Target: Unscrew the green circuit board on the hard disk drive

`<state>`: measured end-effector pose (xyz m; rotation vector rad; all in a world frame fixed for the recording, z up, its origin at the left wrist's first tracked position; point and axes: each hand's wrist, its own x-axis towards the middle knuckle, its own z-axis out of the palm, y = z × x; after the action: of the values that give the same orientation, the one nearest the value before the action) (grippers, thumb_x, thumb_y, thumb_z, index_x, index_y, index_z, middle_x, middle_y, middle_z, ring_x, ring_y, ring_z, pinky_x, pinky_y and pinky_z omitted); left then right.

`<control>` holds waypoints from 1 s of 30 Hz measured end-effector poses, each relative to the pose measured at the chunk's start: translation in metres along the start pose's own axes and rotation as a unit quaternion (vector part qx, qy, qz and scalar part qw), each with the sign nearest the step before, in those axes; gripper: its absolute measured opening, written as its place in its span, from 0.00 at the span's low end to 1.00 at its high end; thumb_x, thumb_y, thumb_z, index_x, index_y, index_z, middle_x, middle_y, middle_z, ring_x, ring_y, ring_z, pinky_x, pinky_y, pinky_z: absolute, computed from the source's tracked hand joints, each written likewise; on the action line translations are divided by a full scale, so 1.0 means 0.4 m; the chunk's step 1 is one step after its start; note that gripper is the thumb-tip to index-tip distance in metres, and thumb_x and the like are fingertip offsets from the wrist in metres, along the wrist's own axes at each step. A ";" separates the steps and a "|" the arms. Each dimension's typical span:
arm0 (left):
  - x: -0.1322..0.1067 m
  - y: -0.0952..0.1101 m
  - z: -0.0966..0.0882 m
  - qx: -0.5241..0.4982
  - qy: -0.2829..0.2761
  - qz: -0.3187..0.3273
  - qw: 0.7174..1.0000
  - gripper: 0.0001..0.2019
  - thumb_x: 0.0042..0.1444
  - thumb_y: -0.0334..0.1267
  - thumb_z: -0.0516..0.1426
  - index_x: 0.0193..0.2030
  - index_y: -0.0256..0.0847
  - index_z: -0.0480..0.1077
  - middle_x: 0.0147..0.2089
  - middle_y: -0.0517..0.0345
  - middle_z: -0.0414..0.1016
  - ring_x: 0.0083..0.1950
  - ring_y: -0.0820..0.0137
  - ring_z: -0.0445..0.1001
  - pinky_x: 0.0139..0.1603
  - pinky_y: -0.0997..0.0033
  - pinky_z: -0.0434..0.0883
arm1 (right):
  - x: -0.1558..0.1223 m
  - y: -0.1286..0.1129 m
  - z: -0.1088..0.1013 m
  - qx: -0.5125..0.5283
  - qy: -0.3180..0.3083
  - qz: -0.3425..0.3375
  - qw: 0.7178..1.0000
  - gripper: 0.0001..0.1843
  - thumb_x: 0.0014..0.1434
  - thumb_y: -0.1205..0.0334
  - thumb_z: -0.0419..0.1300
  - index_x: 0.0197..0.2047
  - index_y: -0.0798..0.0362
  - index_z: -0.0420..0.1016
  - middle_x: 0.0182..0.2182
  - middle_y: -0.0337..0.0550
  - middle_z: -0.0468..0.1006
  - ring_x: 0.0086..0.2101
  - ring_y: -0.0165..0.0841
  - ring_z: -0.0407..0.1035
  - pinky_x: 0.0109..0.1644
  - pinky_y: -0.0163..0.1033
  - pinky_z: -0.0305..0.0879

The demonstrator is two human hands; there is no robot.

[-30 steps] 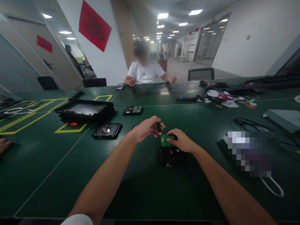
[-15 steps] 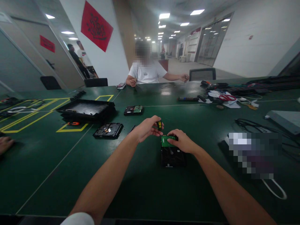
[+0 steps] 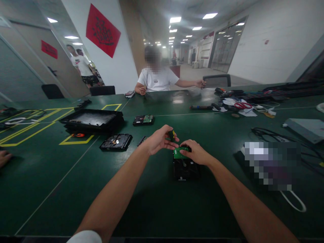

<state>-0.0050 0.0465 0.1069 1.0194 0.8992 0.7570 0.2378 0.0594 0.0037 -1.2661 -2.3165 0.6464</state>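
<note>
A black hard drive (image 3: 185,170) lies on the dark green table, its green circuit board (image 3: 178,153) showing at the far end. My right hand (image 3: 194,151) grips that far end, thumb on the board and fingers around the right edge. Just to the left, my left hand (image 3: 162,139) is closed around what looks like a screwdriver (image 3: 172,135) with a black and yellow handle. Its shaft and tip are hidden behind my fingers, so I cannot tell whether it touches the board.
Two more hard drives, a nearer one (image 3: 115,142) and a farther one (image 3: 143,120), lie left. Behind them is a black tray (image 3: 93,118). Cables (image 3: 268,135) and a grey metal box (image 3: 303,128) are at right. Across the table sits a person (image 3: 157,79); another person's hand (image 3: 5,158) shows far left.
The screwdriver handle has turned a little in my left hand, whose fingers have come slightly closer to the board. My right hand stays on the hard drive. The view has shifted slightly.
</note>
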 end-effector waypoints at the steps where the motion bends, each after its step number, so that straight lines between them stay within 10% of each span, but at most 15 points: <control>1: 0.000 0.000 -0.001 0.002 -0.007 0.001 1.000 0.19 0.61 0.54 0.57 0.41 0.37 0.75 0.46 0.44 0.81 0.40 0.58 0.83 0.43 0.60 0.77 | 0.000 0.001 0.000 0.001 0.000 0.000 1.000 0.15 0.69 0.50 0.64 0.56 0.45 0.79 0.52 0.49 0.79 0.53 0.46 0.71 0.56 0.53 0.65; 30: 0.002 0.003 -0.012 0.093 0.058 0.038 0.993 0.22 0.65 0.55 0.55 0.44 0.36 0.78 0.48 0.44 0.81 0.37 0.61 0.83 0.39 0.62 0.78 | 0.001 0.006 -0.002 0.000 -0.004 -0.005 1.000 0.15 0.70 0.50 0.64 0.56 0.45 0.79 0.52 0.48 0.79 0.53 0.46 0.71 0.57 0.52 0.65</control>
<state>-0.0093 0.0495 0.1068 1.1873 1.0504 0.8134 0.2396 0.0608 0.0031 -1.2538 -2.3275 0.6494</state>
